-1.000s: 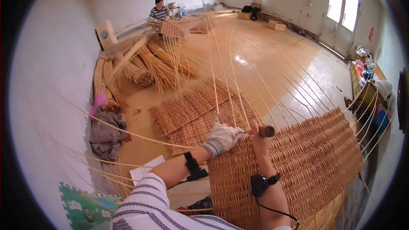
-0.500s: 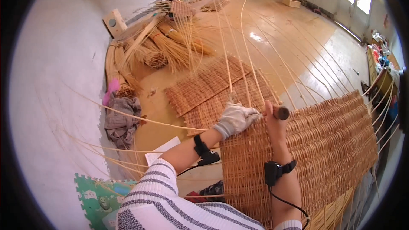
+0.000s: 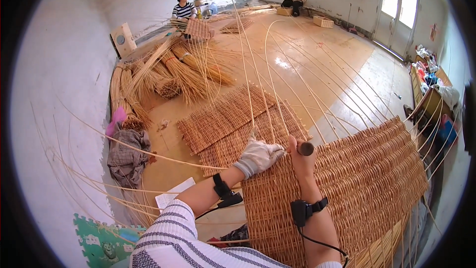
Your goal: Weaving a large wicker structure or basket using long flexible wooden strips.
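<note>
While the woven panel (image 3: 357, 188) rests across the person's lap and reaches out to the right, both hands work at its upper left edge, where long loose rods (image 3: 248, 69) rise and arc away over the floor. The left hand (image 3: 258, 155), in a pale work glove, lies pressed on the edge with its fingers closed around a few of those rods. The right hand (image 3: 299, 156), bare, is wrapped tight around a short dark-tipped tool (image 3: 306, 148) held just above the weave. By my judgement the step in hand is packing or threading a rod into the top row; the next move would call for the gloved hand to keep the uprights steady while the tool is driven into the gap beside them. Compared with the frame a second ago, the hands keep the same hold and the same spot on the panel, but the view has tipped upward: the bundles of straw (image 3: 183, 69) and the seated worker (image 3: 183, 7) by the far wall now sit lower and larger, and the flat mats (image 3: 228, 119) on the floor are seen more fully. A heap of cloth (image 3: 126, 156) lies by the left wall.
</note>
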{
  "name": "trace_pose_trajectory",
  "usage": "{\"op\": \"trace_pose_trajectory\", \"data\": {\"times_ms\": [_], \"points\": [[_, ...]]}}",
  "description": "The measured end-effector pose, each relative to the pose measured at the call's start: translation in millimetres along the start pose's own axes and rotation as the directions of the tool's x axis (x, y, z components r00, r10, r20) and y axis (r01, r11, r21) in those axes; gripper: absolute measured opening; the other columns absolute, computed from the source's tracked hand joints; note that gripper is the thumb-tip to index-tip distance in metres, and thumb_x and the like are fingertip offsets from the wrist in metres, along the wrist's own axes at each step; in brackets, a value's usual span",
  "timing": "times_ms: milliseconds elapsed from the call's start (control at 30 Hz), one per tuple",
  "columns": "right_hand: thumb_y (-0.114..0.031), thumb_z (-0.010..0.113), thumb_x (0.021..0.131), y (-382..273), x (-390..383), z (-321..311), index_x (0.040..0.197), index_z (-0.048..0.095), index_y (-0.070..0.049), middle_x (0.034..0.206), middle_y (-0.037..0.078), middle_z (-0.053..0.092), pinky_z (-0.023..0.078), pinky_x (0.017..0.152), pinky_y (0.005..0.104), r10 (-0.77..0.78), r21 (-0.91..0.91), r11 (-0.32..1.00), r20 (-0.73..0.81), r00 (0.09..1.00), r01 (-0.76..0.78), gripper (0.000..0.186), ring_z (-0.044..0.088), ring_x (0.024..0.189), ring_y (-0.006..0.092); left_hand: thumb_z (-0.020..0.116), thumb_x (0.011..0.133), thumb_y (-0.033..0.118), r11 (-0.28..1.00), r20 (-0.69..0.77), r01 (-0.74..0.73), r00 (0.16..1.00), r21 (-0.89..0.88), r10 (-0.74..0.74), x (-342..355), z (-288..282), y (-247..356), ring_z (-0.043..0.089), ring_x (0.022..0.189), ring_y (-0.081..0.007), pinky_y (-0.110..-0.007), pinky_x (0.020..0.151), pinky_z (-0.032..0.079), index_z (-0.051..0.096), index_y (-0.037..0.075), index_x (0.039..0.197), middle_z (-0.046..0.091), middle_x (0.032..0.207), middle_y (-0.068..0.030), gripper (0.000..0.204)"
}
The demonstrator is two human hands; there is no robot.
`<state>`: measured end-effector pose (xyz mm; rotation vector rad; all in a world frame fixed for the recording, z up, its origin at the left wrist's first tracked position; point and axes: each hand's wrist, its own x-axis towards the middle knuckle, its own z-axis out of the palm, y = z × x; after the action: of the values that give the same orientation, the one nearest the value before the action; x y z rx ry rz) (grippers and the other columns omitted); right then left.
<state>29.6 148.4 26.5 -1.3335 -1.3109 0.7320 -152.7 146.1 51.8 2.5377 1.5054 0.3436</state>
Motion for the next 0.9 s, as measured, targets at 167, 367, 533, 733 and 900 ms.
{"op": "trace_pose_trajectory", "data": {"times_ms": [167, 367, 533, 733, 900], "points": [[-0.032, 0.074, 0.104, -0.5, 0.5, -0.1, 0.076, 0.075, -0.001, 0.065, 0.001, 0.067, 0.047, 0.063, 0.0296, -0.004, 0.004, 1.0, -0.006, 1.0, 0.004, 0.042, 0.059, 0.063, 0.0084, 0.047, 0.112, 0.05, 0.999, -0.001, 0.0, 1.0, -0.042, 0.0, -2.0, -4.0, 1.8, 0.077, 0.102, -0.0284, -0.068, 0.129, 0.0, 0.077, 0.021, 0.126, 0.082, 0.098, -0.0096, 0.044], [-0.033, 0.075, 0.104, -0.3, 0.9, -0.9, 0.076, 0.075, -0.001, 0.065, 0.001, 0.067, 0.048, 0.062, 0.0296, -0.026, 0.011, 1.0, 0.003, 1.0, 0.025, 0.043, 0.06, 0.062, 0.0086, 0.048, 0.112, 0.05, 0.998, -0.001, 0.011, 1.0, -0.055, -0.011, -0.8, -5.6, 3.9, 0.077, 0.103, -0.0287, -0.069, 0.129, 0.0, 0.077, 0.02, 0.126, 0.082, 0.098, -0.0095, 0.045], [-0.033, 0.074, 0.105, 5.4, 2.6, -0.8, 0.076, 0.076, -0.001, 0.064, 0.002, 0.067, 0.048, 0.062, 0.0298, -0.045, -0.061, 0.997, 0.01, 0.999, 0.045, 0.043, 0.06, 0.062, 0.0089, 0.047, 0.112, 0.05, 0.998, 0.001, 0.004, 1.0, -0.065, -0.004, -0.3, -6.0, 3.7, 0.077, 0.103, -0.0284, -0.069, 0.129, 0.001, 0.077, 0.019, 0.126, 0.082, 0.098, -0.0097, 0.045], [-0.033, 0.074, 0.105, 11.0, 3.1, 1.7, 0.076, 0.075, -0.001, 0.063, 0.002, 0.067, 0.048, 0.062, 0.0314, -0.087, -0.062, 0.994, 0.009, 0.996, 0.087, 0.043, 0.061, 0.062, 0.0107, 0.047, 0.112, 0.049, 0.999, 0.012, 0.018, 1.0, -0.027, -0.018, -0.5, -5.0, 4.2, 0.077, 0.103, -0.0285, -0.069, 0.128, 0.004, 0.076, 0.02, 0.124, 0.082, 0.098, -0.0104, 0.043], [-0.049, 0.072, 0.101, 8.0, 2.2, 3.0, 0.073, 0.077, -0.01, 0.072, 0.017, 0.071, 0.053, 0.065, 0.0474, -0.066, -0.193, 0.979, -0.003, 0.998, 0.064, 0.048, 0.071, 0.071, 0.0392, 0.048, 0.112, 0.049, 0.999, -0.068, -0.016, 0.998, -0.043, 0.013, -3.4, -1.3, 3.8, 0.077, 0.1, -0.0304, -0.069, 0.128, 0.006, 0.077, 0.022, 0.125, 0.081, 0.099, -0.0112, 0.041]]}}
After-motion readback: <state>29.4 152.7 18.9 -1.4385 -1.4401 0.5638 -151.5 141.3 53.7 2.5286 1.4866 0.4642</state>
